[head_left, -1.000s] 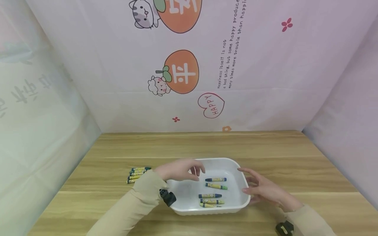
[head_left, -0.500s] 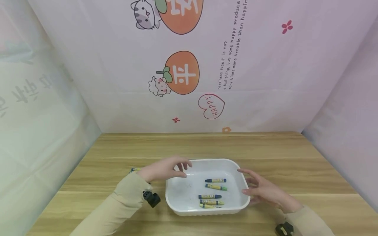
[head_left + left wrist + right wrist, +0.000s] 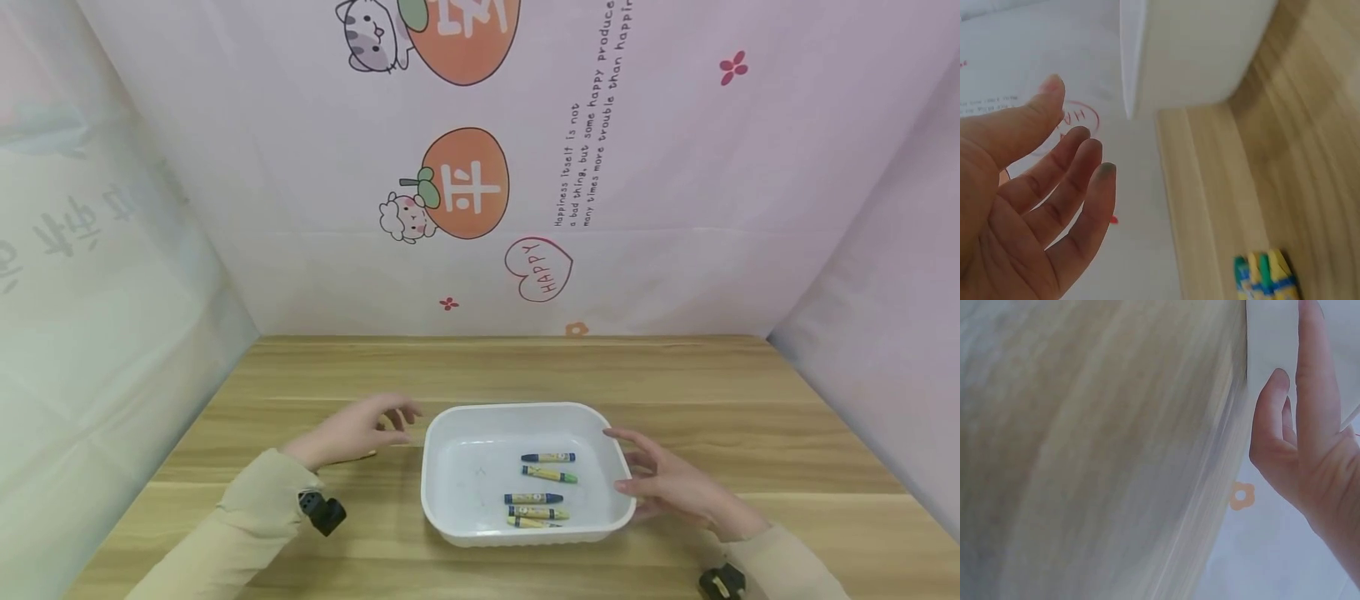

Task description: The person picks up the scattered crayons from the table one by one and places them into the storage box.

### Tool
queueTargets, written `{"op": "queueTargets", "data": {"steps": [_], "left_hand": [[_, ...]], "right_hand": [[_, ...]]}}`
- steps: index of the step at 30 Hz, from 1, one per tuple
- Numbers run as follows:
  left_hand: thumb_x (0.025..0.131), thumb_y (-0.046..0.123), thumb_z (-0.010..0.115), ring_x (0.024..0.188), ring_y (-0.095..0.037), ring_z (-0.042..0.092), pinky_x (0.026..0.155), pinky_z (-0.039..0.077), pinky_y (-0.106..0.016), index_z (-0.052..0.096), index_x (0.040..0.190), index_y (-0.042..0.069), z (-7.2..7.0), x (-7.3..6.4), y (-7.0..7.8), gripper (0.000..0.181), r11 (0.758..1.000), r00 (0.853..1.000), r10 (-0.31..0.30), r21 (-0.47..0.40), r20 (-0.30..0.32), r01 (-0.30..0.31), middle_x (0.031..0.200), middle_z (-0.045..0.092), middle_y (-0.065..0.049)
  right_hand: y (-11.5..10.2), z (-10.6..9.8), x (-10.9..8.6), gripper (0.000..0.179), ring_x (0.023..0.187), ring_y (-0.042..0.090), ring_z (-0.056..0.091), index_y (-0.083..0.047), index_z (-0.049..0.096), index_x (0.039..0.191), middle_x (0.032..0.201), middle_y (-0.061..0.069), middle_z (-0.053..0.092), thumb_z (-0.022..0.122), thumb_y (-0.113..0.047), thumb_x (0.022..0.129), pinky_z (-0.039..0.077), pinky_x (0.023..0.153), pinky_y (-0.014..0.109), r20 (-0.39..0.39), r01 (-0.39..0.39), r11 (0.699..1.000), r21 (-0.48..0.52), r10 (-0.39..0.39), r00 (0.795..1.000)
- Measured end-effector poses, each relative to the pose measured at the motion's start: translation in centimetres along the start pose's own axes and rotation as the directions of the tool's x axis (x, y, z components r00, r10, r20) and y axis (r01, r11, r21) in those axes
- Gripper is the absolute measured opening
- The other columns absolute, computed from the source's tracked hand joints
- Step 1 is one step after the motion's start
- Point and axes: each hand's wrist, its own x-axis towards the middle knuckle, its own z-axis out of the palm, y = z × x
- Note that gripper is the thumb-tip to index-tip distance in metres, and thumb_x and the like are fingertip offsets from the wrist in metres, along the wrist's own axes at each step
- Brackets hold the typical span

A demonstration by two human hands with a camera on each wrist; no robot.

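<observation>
My left hand (image 3: 363, 429) hovers left of a white plastic tray (image 3: 465, 508), apart from it, with loosely bent fingers and nothing in them. In the left wrist view, several yellow-wrapped crayons (image 3: 1266, 278) lie together on the table below that hand. The head view hides nearly all of them behind the hand and sleeve. My right hand (image 3: 671, 482) holds the tray's right side, thumb and index fingertips over the rim and other fingers against the outer wall. Inside the tray lie several crayons, including a dark blue one (image 3: 548, 457) and a green one (image 3: 550, 474).
The wooden table (image 3: 495, 367) ends at a printed white cloth backdrop (image 3: 660, 275). Cloth walls also stand on the left (image 3: 112, 275) and right (image 3: 885, 275). Small specks mark the tray's floor.
My left hand has moved left, from above the tray to beyond its left rim, now over the crayons on the table. The right hand and tray have stayed put.
</observation>
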Motion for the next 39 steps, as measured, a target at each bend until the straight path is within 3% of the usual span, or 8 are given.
{"op": "queueTargets", "data": {"steps": [9,19,24,29,33,39], "left_hand": [[0.086,0.011,0.068,0.087,-0.015,0.059,0.07,0.051,-0.024,0.061,0.115,0.003,-0.2,-2.2,-2.7,0.031,0.998,0.998,-0.056,0.016,-0.015,0.057,0.104,0.063,-0.011],[0.085,0.012,0.069,0.095,-0.025,0.061,0.079,0.053,-0.04,0.063,0.108,0.003,0.3,-4.2,-5.0,0.026,0.993,0.993,-0.115,0.019,-0.026,0.116,0.109,0.064,-0.012],[0.085,0.017,0.069,0.103,-0.033,0.061,0.088,0.049,-0.049,0.062,0.113,0.001,0.3,-5.1,-5.7,0.032,0.988,0.99,-0.139,0.068,-0.009,0.139,0.113,0.064,-0.014],[0.085,0.017,0.069,0.11,-0.036,0.059,0.092,0.046,-0.051,0.062,0.116,0.0,0.3,-5.6,-6.3,0.035,0.986,0.987,-0.162,0.048,0.004,0.162,0.116,0.064,-0.015],[0.084,0.017,0.07,0.107,-0.033,0.06,0.091,0.047,-0.05,0.063,0.114,0.002,0.3,-5.7,-6.6,0.035,0.985,0.986,-0.169,0.048,0.01,0.168,0.114,0.065,-0.012],[0.08,0.022,0.075,0.099,-0.025,0.062,0.085,0.05,-0.039,0.065,0.112,0.004,0.2,-5.7,-6.8,0.039,0.986,0.988,-0.155,0.071,0.011,0.154,0.109,0.067,-0.008]], "right_hand": [[0.1,-0.1,0.0,0.084,0.1,0.03,0.062,-0.003,0.001,0.147,0.134,0.043,0.019,0.062,-0.005,0.089,0.052,0.08,0.054,0.004,-0.005,1.0,0.01,0.005,1.0],[0.2,-0.2,0.1,0.084,0.1,0.029,0.061,-0.004,0.003,0.147,0.134,0.044,0.016,0.063,-0.006,0.088,0.052,0.079,0.055,0.003,0.0,1.0,0.006,0.0,1.0],[0.2,-0.3,0.1,0.083,0.1,0.029,0.061,-0.003,0.002,0.146,0.134,0.042,0.019,0.062,-0.006,0.089,0.052,0.079,0.055,0.008,0.005,1.0,-0.004,-0.005,1.0],[0.2,-0.3,0.0,0.081,0.101,0.029,0.061,-0.006,0.006,0.147,0.134,0.044,0.016,0.062,-0.007,0.089,0.052,0.079,0.054,0.01,0.008,1.0,0.007,-0.008,1.0],[0.3,-0.3,0.0,0.079,0.101,0.029,0.061,-0.008,0.008,0.148,0.135,0.045,0.014,0.061,-0.006,0.089,0.052,0.08,0.054,0.016,0.012,1.0,0.017,-0.012,1.0],[0.2,-0.3,0.0,0.082,0.101,0.03,0.062,-0.004,0.002,0.147,0.135,0.045,0.015,0.061,-0.006,0.09,0.052,0.08,0.054,0.017,0.007,1.0,0.009,-0.008,1.0]]}}
